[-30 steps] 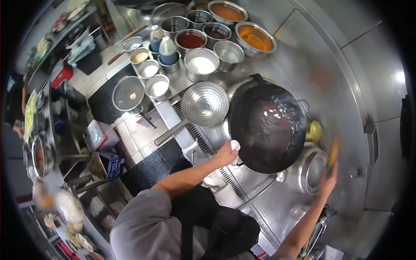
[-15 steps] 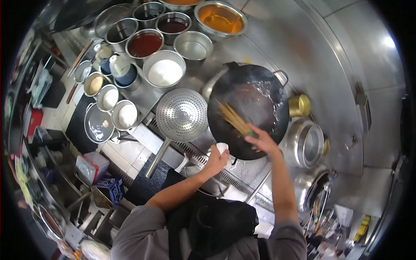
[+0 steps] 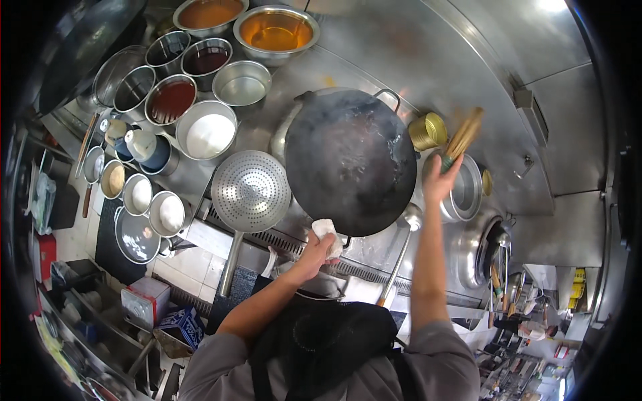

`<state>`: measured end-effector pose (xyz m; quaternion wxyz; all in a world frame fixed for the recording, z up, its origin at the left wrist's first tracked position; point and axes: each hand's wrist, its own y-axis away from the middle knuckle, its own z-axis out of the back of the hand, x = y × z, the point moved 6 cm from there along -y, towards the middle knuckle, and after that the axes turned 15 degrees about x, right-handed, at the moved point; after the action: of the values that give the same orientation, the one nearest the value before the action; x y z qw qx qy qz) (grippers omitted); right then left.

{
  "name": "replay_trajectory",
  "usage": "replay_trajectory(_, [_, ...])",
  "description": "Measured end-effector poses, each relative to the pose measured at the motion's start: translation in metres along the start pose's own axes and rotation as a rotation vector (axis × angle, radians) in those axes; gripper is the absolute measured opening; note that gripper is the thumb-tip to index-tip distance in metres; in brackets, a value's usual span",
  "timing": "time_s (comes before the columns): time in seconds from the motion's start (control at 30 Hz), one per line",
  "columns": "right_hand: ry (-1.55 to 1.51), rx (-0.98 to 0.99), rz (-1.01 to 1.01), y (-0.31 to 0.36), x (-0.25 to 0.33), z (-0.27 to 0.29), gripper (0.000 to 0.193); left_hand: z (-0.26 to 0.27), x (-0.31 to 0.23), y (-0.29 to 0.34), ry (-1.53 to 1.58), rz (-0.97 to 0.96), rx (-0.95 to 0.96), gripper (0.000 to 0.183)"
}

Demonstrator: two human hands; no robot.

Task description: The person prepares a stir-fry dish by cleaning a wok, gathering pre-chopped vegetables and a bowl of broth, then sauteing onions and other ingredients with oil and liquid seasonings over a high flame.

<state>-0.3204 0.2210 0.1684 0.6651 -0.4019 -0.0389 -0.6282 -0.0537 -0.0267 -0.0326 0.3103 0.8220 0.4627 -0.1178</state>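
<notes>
A large black wok (image 3: 348, 204) sits on the burner, steaming, with a little bubbling liquid inside. My left hand (image 3: 313, 257) is closed round a folded white cloth (image 3: 324, 228), which lies against the wok's near rim beside its small handle. To the right of the wok, my right hand (image 3: 439, 179) grips a bamboo wok brush (image 3: 463, 136) by its green-bound end. The bristles point up and away, a little blurred, above a metal pot (image 3: 476, 190) and beside a gold-coloured tin (image 3: 428, 131).
A perforated strainer (image 3: 249, 190) lies left of the wok. Bowls of sauces, oil and white powder, such as a white powder bowl (image 3: 231, 144), crowd the far left. A long-handled ladle (image 3: 403, 250) rests between my forearms. A steel wall (image 3: 495, 87) rises at the right.
My right hand has lifted the brush out of the wok and swung it right and away. The left hand keeps the cloth at the rim. The whole view has shifted.
</notes>
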Motion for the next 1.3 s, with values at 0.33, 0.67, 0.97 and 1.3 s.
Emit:
replay_trajectory(0.33, [-0.041, 1.856, -0.426, 0.107, 0.063, -0.090, 0.078, 0.017, -0.022, 0.006, -0.263, -0.120, -0.064, 0.047])
replay_trajectory(0.67, [0.052, 1.417, -0.143, 0.215, 0.070, -0.078, 0.063, 0.027, 0.050, -0.066, -0.471, -0.295, -0.295, 0.077])
replay_trajectory(0.97, [-0.053, 1.192, -0.057, 0.144, 0.067, -0.128, 0.067, -0.013, 0.006, -0.002, -0.477, -0.227, -0.425, 0.091])
replay_trajectory(1.3, [-0.130, 1.670, 0.158, 0.230, 0.079, -0.072, 0.066, -0.010, 0.010, -0.017, -0.415, -0.432, -0.657, 0.083])
